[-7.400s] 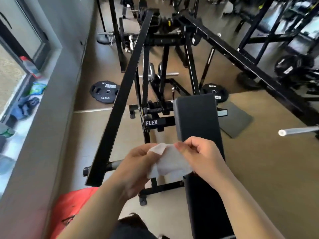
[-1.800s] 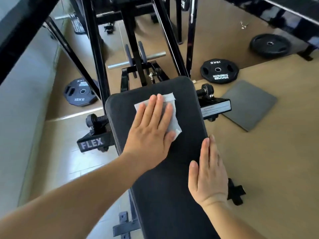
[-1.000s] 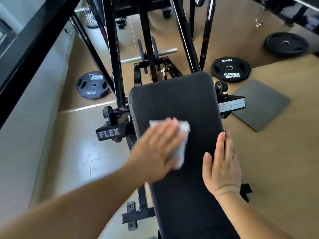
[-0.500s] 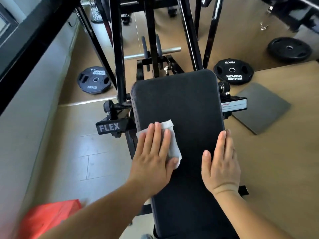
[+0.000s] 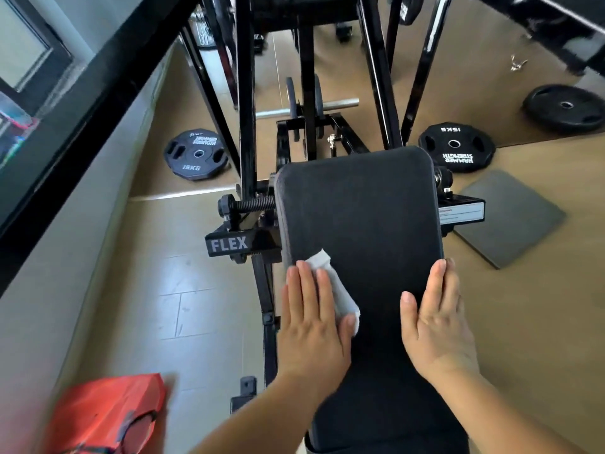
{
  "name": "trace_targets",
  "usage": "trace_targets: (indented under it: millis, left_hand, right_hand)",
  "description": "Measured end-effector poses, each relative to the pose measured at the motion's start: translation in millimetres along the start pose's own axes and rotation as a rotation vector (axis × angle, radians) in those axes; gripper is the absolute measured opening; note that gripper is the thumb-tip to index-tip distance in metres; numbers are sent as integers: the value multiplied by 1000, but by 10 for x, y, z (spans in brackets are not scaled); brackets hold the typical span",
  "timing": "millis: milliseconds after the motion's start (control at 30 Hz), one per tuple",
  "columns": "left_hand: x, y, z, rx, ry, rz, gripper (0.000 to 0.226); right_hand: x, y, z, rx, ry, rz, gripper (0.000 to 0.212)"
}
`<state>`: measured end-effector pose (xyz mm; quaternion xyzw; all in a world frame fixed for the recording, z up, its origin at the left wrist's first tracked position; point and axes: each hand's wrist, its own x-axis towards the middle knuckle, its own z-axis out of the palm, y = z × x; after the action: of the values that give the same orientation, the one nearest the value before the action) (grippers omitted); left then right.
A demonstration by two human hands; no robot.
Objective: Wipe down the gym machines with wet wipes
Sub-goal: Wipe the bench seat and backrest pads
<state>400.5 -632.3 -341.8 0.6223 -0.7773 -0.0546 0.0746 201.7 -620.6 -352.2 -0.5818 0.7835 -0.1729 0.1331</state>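
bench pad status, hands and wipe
Left hand flat, pressing wet wipe on bench pad, left side. Right hand flat on right edge. Red bag on floor, off pad.

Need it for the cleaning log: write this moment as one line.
left hand: flat, pressing wet wipe on bench pad, left side | right hand: flat on its right edge
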Motion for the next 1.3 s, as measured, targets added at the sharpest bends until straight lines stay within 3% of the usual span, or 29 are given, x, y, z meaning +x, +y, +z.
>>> trace_targets:
  millis: [67, 233, 367, 533, 667, 800, 1033, 1300]
  left_hand:
    - [414, -50, -267, -52, 4, -47, 80]
    - [1524, -209, -803, -184, 101, -135, 80]
    - [958, -50, -431, -163, 141, -129, 74]
    - [287, -41, -144, -150, -44, -88, 75]
    - [1085, -146, -515, -331, 114, -148, 79]
    - [1671, -233, -734, -367, 233, -147, 75]
    - [1340, -193, -515, -319, 251, -130, 72]
    - [130, 22, 140, -306, 123, -207, 73]
  right_hand:
    - [-33, -38, -86, 12, -91, 57, 77]
    - [-21, -105, -124, -39, -140, 72, 75]
    - [-47, -65, -78, -12, -86, 24, 76]
    - [-32, -63, -93, -16, -95, 27, 78]
    - [-38, -74, -103, -12, -88, 49, 78]
    - [-27, -86, -82, -21, -87, 73, 76]
    - [-18, -61, 99, -32, 73, 86, 73]
    - [-30, 15, 226, -8, 250, 21, 69]
